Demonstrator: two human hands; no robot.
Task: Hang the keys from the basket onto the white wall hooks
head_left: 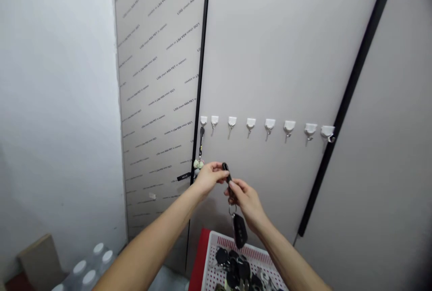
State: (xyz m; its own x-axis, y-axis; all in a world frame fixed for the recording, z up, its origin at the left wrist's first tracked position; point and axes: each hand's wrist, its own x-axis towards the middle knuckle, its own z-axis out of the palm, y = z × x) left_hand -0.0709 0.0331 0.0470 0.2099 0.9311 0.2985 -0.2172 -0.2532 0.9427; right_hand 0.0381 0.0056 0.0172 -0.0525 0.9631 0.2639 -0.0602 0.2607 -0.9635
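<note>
My left hand point(209, 176) and my right hand point(246, 201) meet in front of a grey wall panel, both pinched on a black keychain strap point(227, 172). A black car key fob point(240, 230) dangles from it on a ring below my right hand. Above runs a row of several white wall hooks point(250, 123). The leftmost hook point(203, 120) carries a hanging keychain with a small pale charm point(198, 164), just left of my left hand. The other hooks are bare.
A white perforated basket point(221, 242) holding several black key fobs sits below my hands on a red surface point(199, 259). Bottles with white caps point(88, 268) and a cardboard box point(37, 257) stand at the lower left. Black vertical strips point(351, 88) divide the panels.
</note>
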